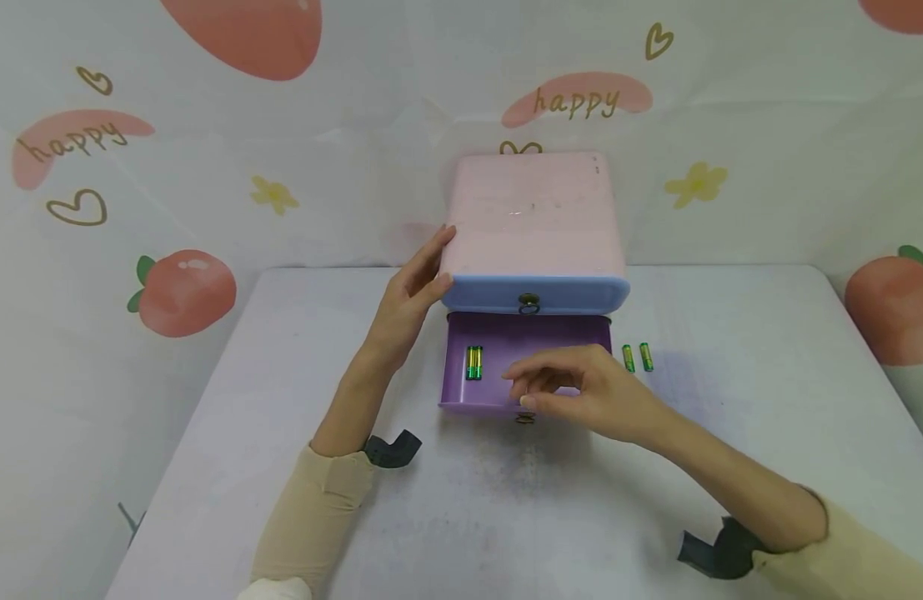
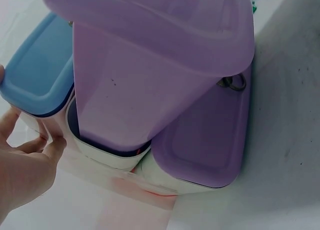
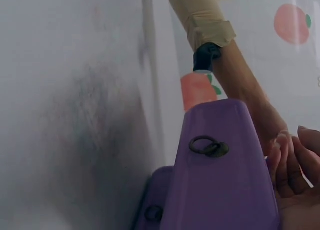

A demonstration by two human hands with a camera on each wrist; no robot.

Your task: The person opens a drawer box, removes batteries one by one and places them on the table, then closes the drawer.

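Note:
A small drawer cabinet [image 1: 536,217] with a pink top stands against the back cloth. My left hand [image 1: 404,308] rests on its left side, thumb near the blue top drawer [image 1: 476,294]. The purple middle drawer [image 1: 453,392] is pulled out. In it, two green and yellow batteries [image 1: 474,363] lie side by side at the left. Over the drawer's front right part hovers my right hand [image 1: 589,387], its fingers loosely bent with nothing visible between them. Two more batteries [image 1: 637,357] lie apart on the table, right of the drawer.
Below the pulled-out drawer, a second purple drawer [image 2: 200,140] with a ring pull sits pushed in. The white table [image 1: 446,517] extends around the cabinet. Behind it hangs a cloth [image 1: 386,142] printed with fruit, hearts and lettering. Dark straps [image 1: 393,450] are on both wrists.

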